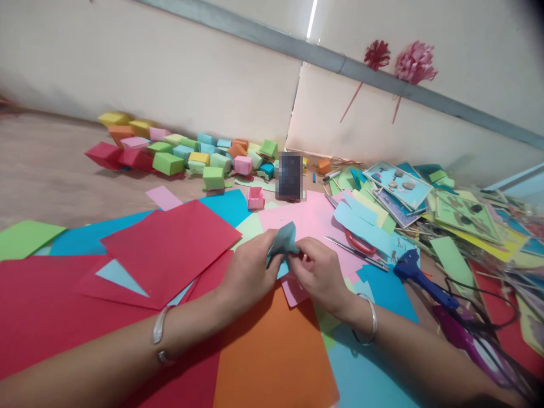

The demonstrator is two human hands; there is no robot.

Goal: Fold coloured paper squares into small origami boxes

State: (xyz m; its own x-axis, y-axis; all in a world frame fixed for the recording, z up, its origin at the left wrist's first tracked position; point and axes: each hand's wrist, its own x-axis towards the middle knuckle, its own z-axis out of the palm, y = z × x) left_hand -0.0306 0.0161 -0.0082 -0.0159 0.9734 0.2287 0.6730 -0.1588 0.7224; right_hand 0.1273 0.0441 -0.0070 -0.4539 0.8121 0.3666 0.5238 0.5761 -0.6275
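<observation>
A small piece of folded light blue paper (285, 239) is held between my two hands above the orange sheet (276, 351). My left hand (253, 263) pinches its left side, thumb in front and fingers behind. The fingertips of my right hand (318, 272) are closed on its right edge. Parts of the paper are hidden by my fingers. Beneath and behind the hands lie pink sheets (312, 215), and a large red sheet (170, 243) lies to the left. A small open pink paper box (255, 198) stands just beyond my hands.
Several coloured paper boxes (170, 162) line the wall, beside a dark upright phone-like object (290, 177). On the right are red-handled scissors (359, 242), a pen (357, 252), a blue glue gun (425, 280) with a cable, cards (399, 184) and a purple tool (471, 343).
</observation>
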